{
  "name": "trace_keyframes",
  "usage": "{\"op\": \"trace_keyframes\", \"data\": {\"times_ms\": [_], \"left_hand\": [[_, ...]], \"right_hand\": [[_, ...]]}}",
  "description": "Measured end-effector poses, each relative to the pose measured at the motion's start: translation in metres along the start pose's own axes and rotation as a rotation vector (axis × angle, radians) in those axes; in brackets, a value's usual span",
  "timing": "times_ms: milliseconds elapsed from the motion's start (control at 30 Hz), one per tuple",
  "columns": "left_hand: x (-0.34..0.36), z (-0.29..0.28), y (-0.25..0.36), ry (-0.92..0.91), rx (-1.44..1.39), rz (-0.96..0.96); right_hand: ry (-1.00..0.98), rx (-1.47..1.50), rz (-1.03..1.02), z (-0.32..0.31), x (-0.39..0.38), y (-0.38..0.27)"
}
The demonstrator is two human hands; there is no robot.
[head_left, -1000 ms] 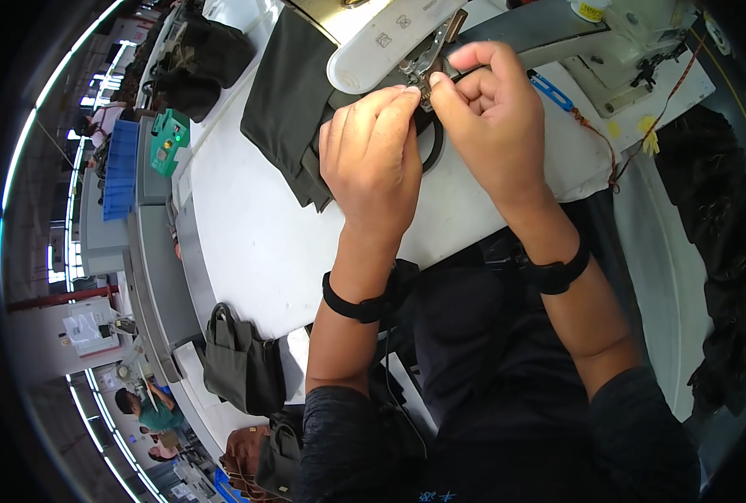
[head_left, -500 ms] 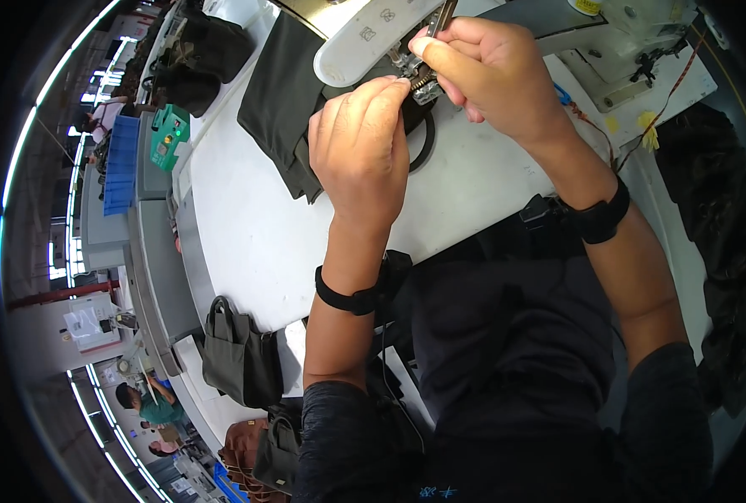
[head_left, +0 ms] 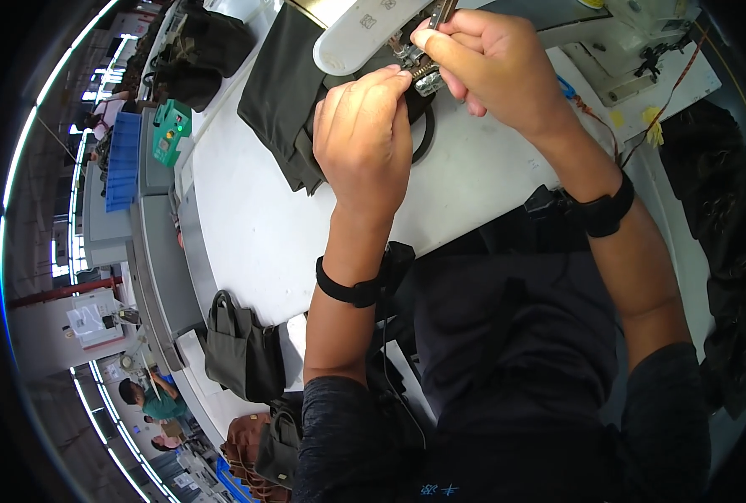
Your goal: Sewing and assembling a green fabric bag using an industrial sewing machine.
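Soft dark cloth covers the lap, on the near side of the sewing machine. That machine has a smooth white arm with a round end, like a big tongue. Each wrist wears a black band. The two hands are apart, both close to the machine's shiny metal bits. The left hand is bent over, with its fingertips bunched at a small ridged metal piece; I cannot tell if they grip it. The right hand is curled, with thumb and first finger pinched up against a thin, hard, dark bar by the machine; I cannot tell if the bar is squeezed between them.

The dark green cloth lies flat and a bit folded, under the machine's arm and out to its left. A smooth black strap makes a curve just on the machine's near side. Under it all is a flat white table.

Left of the machine and nearer the person sits a boxy dark green bag with loop handles, near a wrinkly brown bag. Farther left of the machine are a green box and a ribbed blue bin.
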State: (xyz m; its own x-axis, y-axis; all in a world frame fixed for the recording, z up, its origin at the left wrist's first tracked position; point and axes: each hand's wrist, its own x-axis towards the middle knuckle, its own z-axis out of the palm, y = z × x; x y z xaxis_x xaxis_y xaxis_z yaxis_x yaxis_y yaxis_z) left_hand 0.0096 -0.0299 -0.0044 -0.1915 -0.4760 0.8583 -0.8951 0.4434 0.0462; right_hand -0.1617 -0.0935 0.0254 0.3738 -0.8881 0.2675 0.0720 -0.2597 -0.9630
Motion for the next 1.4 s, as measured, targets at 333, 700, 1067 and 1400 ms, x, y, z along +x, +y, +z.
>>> {"op": "trace_keyframes", "data": {"times_ms": [333,700,1067,1400], "left_hand": [[-0.002,0.005,-0.006,0.041,-0.02,-0.011],[0.034,-0.032,-0.04,-0.395,-0.339,-0.209],[0.058,-0.038,-0.05,-0.715,0.017,0.038],[0.042,-0.046,-0.035,-0.798,-0.018,-0.196]], "right_hand": [[0.053,-0.029,0.076,0.008,-0.002,-0.006],[0.027,0.067,0.041,0.002,-0.002,0.002],[0.087,-0.051,-0.016,0.007,-0.005,-0.007],[0.126,0.035,0.018,0.016,-0.008,-0.004]]}}
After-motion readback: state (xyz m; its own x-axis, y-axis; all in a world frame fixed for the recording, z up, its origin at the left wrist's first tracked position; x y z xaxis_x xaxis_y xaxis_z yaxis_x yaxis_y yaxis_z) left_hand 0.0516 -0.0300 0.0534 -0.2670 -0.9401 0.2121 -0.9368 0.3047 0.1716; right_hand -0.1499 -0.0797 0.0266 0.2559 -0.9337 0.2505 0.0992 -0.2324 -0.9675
